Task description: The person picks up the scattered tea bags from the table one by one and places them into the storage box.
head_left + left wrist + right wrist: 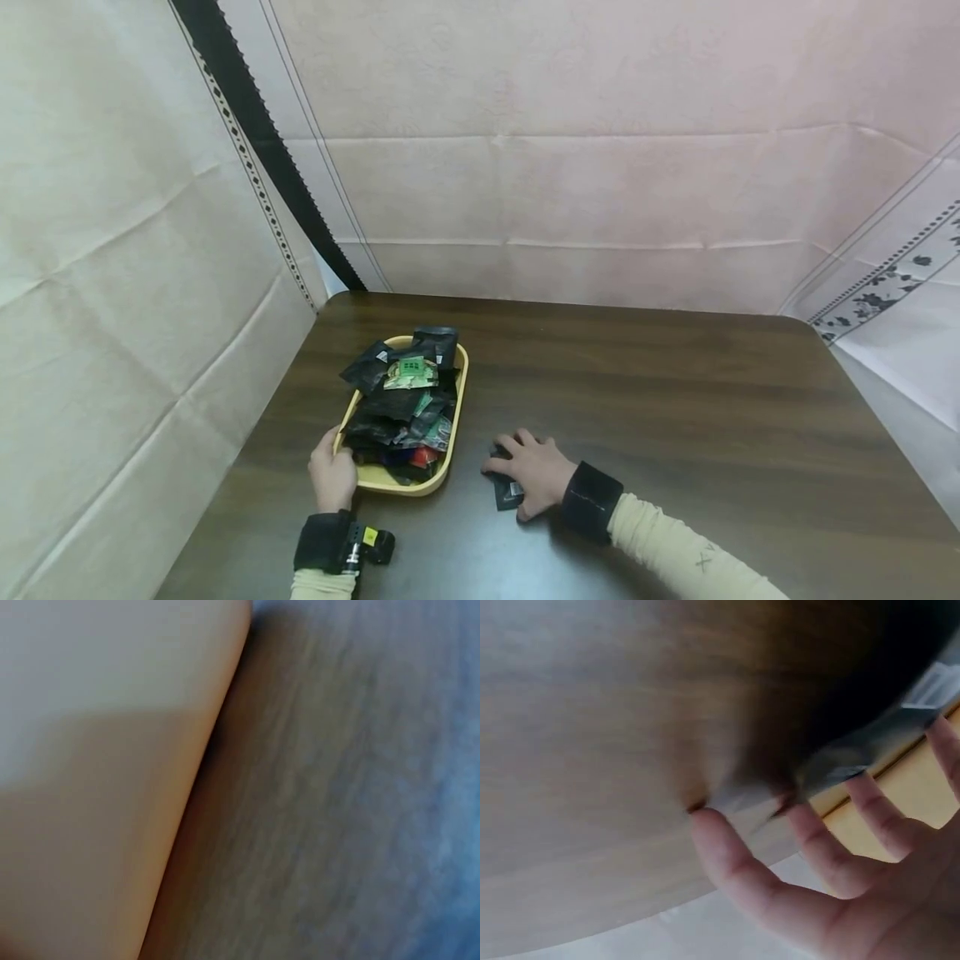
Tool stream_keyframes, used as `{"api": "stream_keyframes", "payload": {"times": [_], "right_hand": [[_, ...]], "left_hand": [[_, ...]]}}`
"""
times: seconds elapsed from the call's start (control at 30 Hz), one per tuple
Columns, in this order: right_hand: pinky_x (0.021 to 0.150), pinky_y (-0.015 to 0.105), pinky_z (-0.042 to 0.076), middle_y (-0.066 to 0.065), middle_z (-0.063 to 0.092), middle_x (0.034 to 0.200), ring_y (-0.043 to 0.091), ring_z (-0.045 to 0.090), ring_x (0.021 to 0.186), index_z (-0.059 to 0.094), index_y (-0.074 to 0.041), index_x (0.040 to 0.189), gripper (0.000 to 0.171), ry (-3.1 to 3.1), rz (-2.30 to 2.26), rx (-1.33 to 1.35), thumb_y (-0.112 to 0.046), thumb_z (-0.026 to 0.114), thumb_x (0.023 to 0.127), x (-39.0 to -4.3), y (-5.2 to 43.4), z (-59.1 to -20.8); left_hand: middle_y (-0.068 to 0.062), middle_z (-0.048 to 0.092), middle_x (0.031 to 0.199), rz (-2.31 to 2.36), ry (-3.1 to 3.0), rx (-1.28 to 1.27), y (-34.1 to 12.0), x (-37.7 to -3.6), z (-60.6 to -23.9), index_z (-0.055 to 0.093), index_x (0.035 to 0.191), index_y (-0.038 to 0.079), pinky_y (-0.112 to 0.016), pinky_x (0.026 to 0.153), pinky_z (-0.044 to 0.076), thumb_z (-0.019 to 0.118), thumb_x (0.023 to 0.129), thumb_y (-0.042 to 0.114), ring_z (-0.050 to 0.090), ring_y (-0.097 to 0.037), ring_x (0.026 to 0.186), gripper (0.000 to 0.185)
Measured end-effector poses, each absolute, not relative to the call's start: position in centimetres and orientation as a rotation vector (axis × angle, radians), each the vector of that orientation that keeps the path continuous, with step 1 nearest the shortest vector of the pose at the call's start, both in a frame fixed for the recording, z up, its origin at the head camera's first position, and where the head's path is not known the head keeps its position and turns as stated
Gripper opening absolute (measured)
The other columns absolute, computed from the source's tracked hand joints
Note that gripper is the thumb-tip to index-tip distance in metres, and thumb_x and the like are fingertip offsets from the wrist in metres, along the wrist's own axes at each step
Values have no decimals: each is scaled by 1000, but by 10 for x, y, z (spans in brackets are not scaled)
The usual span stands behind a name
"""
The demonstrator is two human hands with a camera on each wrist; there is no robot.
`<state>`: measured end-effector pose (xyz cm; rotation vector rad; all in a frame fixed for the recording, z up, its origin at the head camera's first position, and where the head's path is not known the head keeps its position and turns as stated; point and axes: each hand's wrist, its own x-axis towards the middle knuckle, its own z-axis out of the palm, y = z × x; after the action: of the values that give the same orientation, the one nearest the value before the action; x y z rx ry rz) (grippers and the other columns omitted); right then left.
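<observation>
A yellow plastic tray stands on the left part of the table, heaped with black packets. My left hand grips its left rim near the front corner. Close up in the left wrist view, the tray's pale side fills the left of the picture. Right of the tray, my right hand spreads its fingers over a small black packet lying on the table. The right wrist view shows the fingertips touching this dark, shiny packet, with part of it hidden.
One packet with a green label lies on top of the heap, and a red one shows near the tray's front. Some packets overhang the rim. The brown wooden table reaches back to pale cloth behind and at the sides.
</observation>
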<state>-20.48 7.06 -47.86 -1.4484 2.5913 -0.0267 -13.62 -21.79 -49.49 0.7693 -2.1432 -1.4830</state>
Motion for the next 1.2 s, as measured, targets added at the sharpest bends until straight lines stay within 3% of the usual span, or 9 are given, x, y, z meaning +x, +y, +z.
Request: {"api": "stream_keyframes", "payload": {"times": [0.17,0.4,0.6,0.83,1.0,1.2], "right_hand": [[63,48,46,5,42,122,25,40,99,54,-32,118,68,2621,-11,-1444,-30,81,56,-209,58,-480],[49,23,40,2,49,95,18,43,72,64,-23,98,35,2730,-38,-1590,-7,72,68,-213,49,-494],[54,23,43,-1,49,87,18,48,73,65,-20,89,32,2718,-181,-1551,-2,73,64,-219,39,-477],[51,25,43,5,47,105,22,47,88,57,-24,106,46,2685,-326,-1481,-5,71,67,-222,2,-415],[63,35,50,10,41,129,26,44,106,46,-30,130,64,2697,-322,-1443,-28,74,73,-227,-36,-379],[78,44,49,8,38,135,29,39,117,30,-34,141,87,2728,-312,-1447,-50,73,67,-236,-76,-374]], "left_hand": [[-30,51,120,-1455,-2143,769,-222,-135,-494,50,122,-9,-53,92,36,35,82,-7,47,-40,108,42],[-29,51,120,-1471,-2128,775,-225,-136,-494,50,122,-9,-52,93,35,34,82,-7,47,-39,109,43],[-29,51,120,-1493,-2123,776,-223,-136,-494,49,123,-9,-52,92,36,33,83,-8,47,-38,108,43],[-29,52,119,-1488,-2116,774,-224,-137,-494,50,122,-9,-52,92,37,33,83,-8,48,-39,108,42],[-28,52,120,-1499,-2128,779,-224,-137,-495,50,122,-8,-51,92,37,33,83,-8,48,-38,108,42],[-27,53,118,-1513,-2119,768,-220,-136,-497,51,121,-8,-50,90,38,34,84,-8,49,-36,106,41]]}}
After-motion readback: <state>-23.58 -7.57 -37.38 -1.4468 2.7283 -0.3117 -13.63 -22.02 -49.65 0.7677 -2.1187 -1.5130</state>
